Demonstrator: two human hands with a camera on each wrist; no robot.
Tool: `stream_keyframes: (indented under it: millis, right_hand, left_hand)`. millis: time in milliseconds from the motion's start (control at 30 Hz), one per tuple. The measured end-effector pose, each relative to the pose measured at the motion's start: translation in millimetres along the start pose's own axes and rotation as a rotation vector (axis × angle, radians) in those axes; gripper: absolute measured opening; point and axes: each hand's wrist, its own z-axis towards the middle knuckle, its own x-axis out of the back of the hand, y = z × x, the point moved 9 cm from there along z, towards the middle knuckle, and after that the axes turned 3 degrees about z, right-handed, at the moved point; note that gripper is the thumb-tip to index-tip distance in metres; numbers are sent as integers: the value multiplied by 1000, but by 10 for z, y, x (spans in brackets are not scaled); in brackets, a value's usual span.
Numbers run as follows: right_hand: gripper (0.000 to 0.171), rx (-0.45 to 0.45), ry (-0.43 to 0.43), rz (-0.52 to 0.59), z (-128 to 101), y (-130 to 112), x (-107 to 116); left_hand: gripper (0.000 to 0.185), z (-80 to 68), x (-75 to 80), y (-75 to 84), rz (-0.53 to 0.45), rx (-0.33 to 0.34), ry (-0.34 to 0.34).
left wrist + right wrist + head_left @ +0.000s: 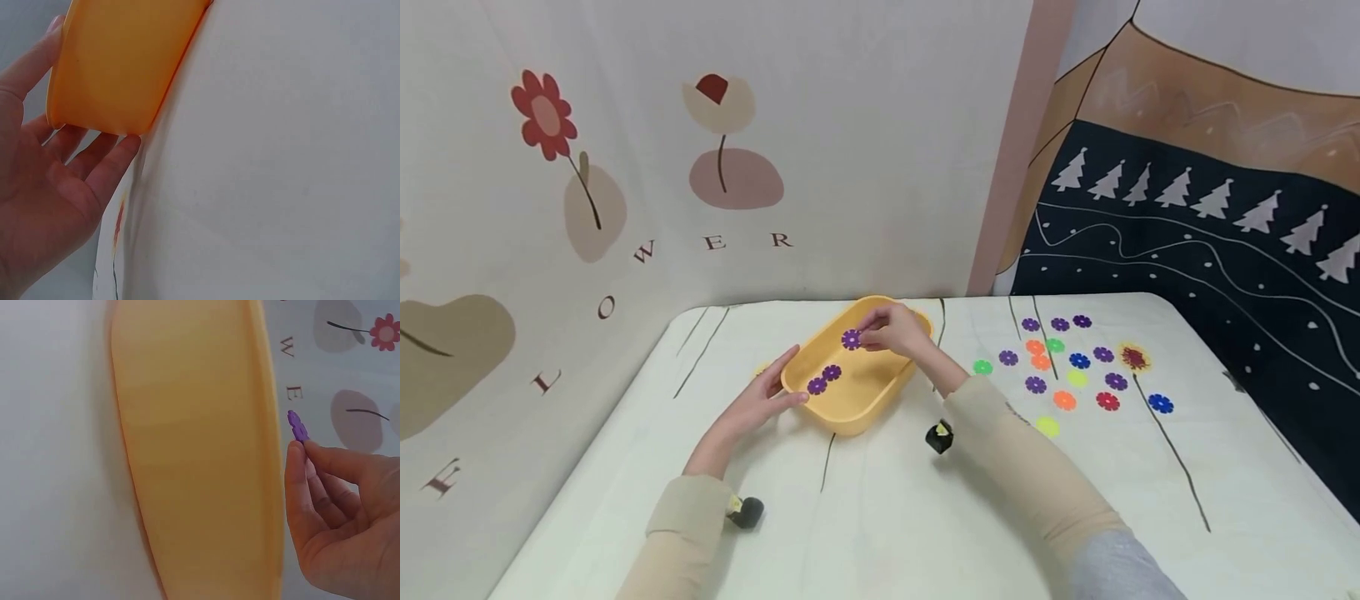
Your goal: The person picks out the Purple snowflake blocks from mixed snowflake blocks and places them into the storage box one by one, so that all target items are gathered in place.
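Right above the yellow tray [850, 423], the right hand [895, 330] pinches a purple flower-shaped disc [851, 339] between thumb and forefinger; the right wrist view shows that disc edge-on at the fingertips, its other fingers bent in behind. At the tray's near left corner, the left hand [765, 398] grips the wall, thumb over the rim and the other fingers spread against the outside. The tray sits slantwise toward the far side of the white-covered table [865, 533], with two purple discs [824, 379] lying side by side on its floor, nearer the left hand than the right. Well to the right of the tray, more discs lie scattered flat: seven purple ones [1036, 385], three orange ones [1064, 401], two green ones [982, 367], two blue ones [1161, 403], two yellow ones [1047, 427] and one red disc [1107, 402]. Among them a sunflower [1134, 358] is printed on the cloth. Both arms wear beige sleeves [685, 525], with a small black device [939, 437] beside each wrist. Behind the table hangs a pale backdrop [865, 125] bearing flowers and letters, and to the right a dark cloth [1165, 242] with white trees.
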Motion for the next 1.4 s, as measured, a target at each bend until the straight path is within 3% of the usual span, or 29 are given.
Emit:
stream_keyframes:
  millis: [167,400,867,1167,1300,1400]
  right_hand:
    - [10,-29,-9,1,100,65,-181]
    - [9,-83,33,-20,209,223,-272]
    - [5,-168,48,-231,303,413,-330]
    - [9,-156,63,-414,272,326,-263]
    - [8,-114,70,-362,234,249,-183]
    - [9,-91,54,-256,211,200,-101]
  left_hand:
    - [85,17,-5,6,-3,2,-1]
    - [85,13,1,-3,-9,-25,-6]
    - [86,9,5,-9,-1,-20,0]
    - [86,25,6,-5,18,-16,4]
    - [86,27,3,-37,28,6,3]
    - [86,27,4,-43,32,12,2]
